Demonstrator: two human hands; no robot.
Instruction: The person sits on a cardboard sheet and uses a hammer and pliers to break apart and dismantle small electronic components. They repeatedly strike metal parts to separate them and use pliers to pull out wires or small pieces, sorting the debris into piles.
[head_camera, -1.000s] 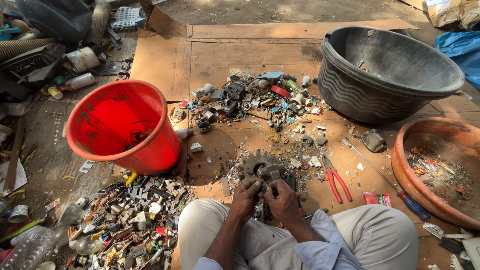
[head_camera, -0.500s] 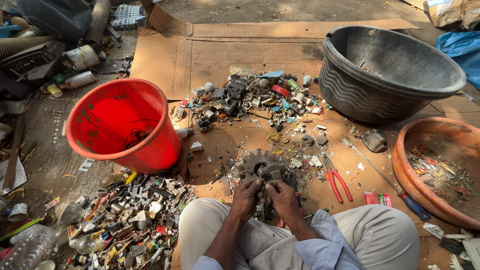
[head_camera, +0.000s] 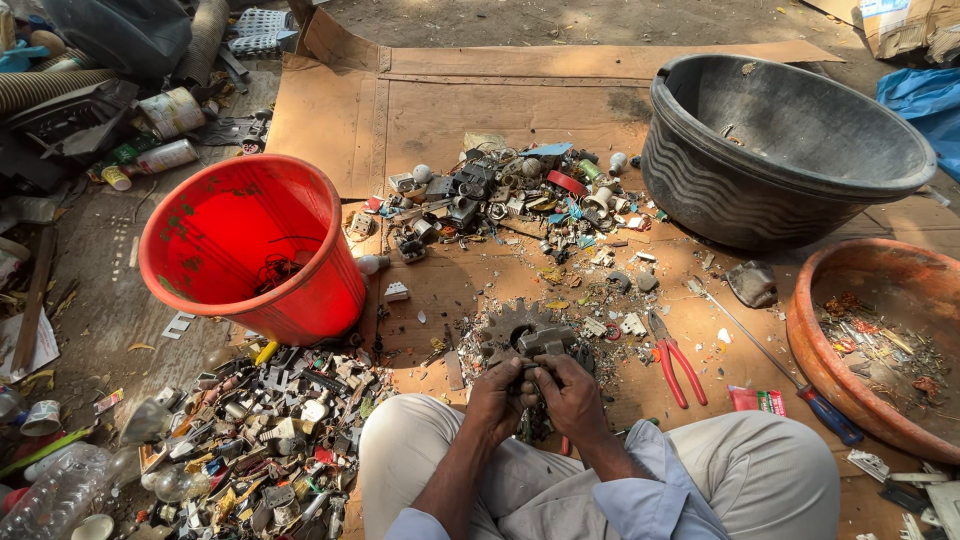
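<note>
On cardboard (head_camera: 440, 110) | hands (head_camera: 535, 395) on gear part (head_camera: 520, 332) | red bucket (head_camera: 250, 245) left | pliers (head_camera: 672, 362) right

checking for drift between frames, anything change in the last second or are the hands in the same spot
Almost nothing changed. Both the left hand and the right hand remain together at the grey toothed metal part in front of the lap, with only slight finger shifts. Nothing was picked up or let go. The red bucket, black tub, red-handled pliers and screwdriver lie as before.
</note>
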